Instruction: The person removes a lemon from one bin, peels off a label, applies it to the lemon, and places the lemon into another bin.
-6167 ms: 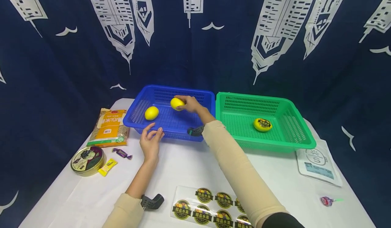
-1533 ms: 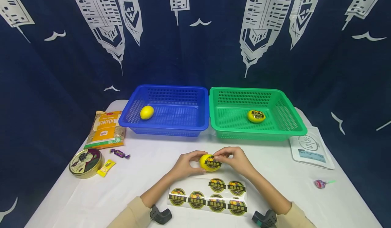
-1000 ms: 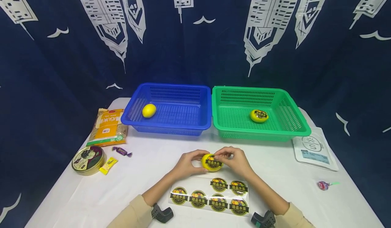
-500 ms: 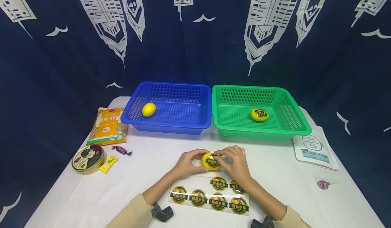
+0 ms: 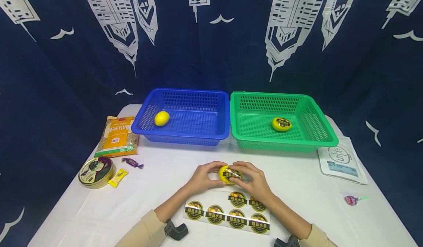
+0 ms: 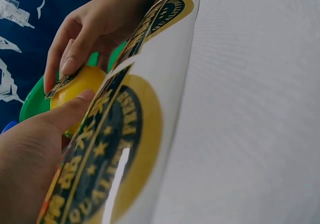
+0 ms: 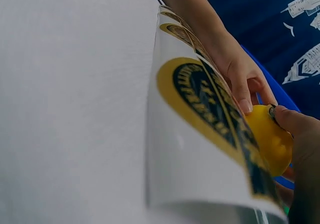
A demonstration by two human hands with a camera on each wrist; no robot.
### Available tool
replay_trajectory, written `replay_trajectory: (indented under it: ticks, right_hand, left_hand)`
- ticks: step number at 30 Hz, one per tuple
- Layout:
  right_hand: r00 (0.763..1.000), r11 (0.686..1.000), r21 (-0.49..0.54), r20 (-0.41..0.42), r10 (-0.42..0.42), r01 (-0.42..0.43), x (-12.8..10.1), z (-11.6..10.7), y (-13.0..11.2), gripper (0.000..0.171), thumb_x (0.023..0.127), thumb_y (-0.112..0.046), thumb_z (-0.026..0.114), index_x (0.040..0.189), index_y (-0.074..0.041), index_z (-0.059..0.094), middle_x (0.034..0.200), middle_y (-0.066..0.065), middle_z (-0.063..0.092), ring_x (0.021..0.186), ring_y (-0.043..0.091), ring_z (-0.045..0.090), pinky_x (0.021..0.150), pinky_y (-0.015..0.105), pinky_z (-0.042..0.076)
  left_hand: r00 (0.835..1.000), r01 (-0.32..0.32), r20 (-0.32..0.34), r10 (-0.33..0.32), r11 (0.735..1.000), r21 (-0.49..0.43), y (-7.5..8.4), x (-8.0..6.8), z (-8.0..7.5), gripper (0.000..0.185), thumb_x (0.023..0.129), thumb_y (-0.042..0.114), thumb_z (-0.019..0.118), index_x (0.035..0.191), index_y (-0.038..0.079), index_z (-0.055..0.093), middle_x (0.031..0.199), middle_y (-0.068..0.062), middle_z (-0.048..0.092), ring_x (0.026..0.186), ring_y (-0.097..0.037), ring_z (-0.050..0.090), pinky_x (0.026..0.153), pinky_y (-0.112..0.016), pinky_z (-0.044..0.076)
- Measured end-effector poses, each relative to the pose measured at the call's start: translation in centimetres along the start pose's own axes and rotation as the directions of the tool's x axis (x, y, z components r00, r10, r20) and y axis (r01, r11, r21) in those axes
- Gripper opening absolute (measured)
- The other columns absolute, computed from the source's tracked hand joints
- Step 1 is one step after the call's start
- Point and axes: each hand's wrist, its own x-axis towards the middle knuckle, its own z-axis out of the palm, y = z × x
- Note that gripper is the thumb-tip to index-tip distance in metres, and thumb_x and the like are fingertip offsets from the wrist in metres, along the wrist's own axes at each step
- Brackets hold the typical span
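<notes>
A yellow lemon (image 5: 223, 174) is held just above the white table, behind the sticker sheet. My left hand (image 5: 202, 179) grips its left side, fingers above and thumb below. On the lemon's front lies a round black-and-gold sticker (image 5: 231, 174). My right hand (image 5: 255, 179) holds the lemon from the right, its thumb on the sticker and its fingers over the top. In the left wrist view one end of the sticker (image 6: 59, 84) sticks out past the fingers. The sticker sheet (image 5: 209, 197) lies in front with several stickers on it.
A blue basket (image 5: 180, 137) stands behind, holding a plain lemon (image 5: 162, 118). To its right a green basket (image 5: 284, 143) holds a stickered lemon (image 5: 281, 124). Left are a grain bag (image 5: 118, 136), round tin (image 5: 96, 172) and two candies; right, a white pouch (image 5: 340, 161) and lollipop (image 5: 351, 200).
The right hand has brought a lemon from the blue basket to the left hand. One sticker has left the sheet for this lemon. Lately the right fingers have shifted from its edge onto its face.
</notes>
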Motion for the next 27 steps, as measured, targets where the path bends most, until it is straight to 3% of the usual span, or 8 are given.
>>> replay_trajectory:
  ticks: [8, 15, 23, 27]
  right_hand:
    - [1.000, 0.999, 0.034, 0.021, 0.003, -0.004, -0.2, 0.3, 0.3, 0.038, 0.073, -0.015, 0.079, 0.109, -0.012, 0.067, 0.111, 0.009, 0.062, 0.106, 0.025, 0.058, 0.096, 0.030, 0.044]
    - [0.999, 0.998, 0.061, 0.035, 0.011, -0.013, 1.1, -0.8, -3.2, 0.039, 0.068, 0.000, 0.079, 0.105, 0.001, 0.065, 0.110, 0.013, 0.063, 0.102, 0.033, 0.059, 0.094, 0.027, 0.046]
    - [0.999, 0.998, 0.059, 0.036, 0.015, -0.017, 1.0, -0.8, -3.1, 0.044, 0.067, -0.001, 0.080, 0.107, 0.002, 0.064, 0.111, 0.017, 0.063, 0.103, 0.033, 0.059, 0.097, 0.023, 0.042]
    - [0.999, 0.998, 0.066, 0.038, 0.012, -0.015, 1.0, -0.9, -2.9, 0.044, 0.067, -0.002, 0.080, 0.108, 0.002, 0.064, 0.112, 0.018, 0.063, 0.104, 0.034, 0.059, 0.097, 0.023, 0.041]
  left_hand:
    - [1.000, 0.016, -0.008, -0.016, 1.000, -0.013, 0.0, 0.0, 0.2, 0.058, 0.068, 0.016, 0.082, 0.120, 0.014, 0.058, 0.117, 0.002, 0.062, 0.100, -0.012, 0.061, 0.089, -0.023, 0.049]
    - [1.000, 0.027, -0.003, -0.027, 1.000, -0.013, 0.1, 0.0, 0.0, 0.057, 0.068, 0.017, 0.082, 0.120, 0.014, 0.058, 0.117, 0.001, 0.062, 0.100, -0.010, 0.061, 0.089, -0.023, 0.048]
    - [1.000, 0.026, 0.004, -0.026, 0.999, -0.028, 0.1, 0.0, -0.1, 0.057, 0.067, 0.016, 0.083, 0.119, 0.013, 0.058, 0.117, 0.000, 0.062, 0.099, -0.011, 0.061, 0.088, -0.023, 0.049]
    - [0.998, 0.047, 0.034, -0.045, 0.998, -0.050, 0.0, 0.3, -0.2, 0.050, 0.074, 0.023, 0.079, 0.118, 0.015, 0.058, 0.115, -0.001, 0.062, 0.098, -0.010, 0.061, 0.084, -0.023, 0.051]
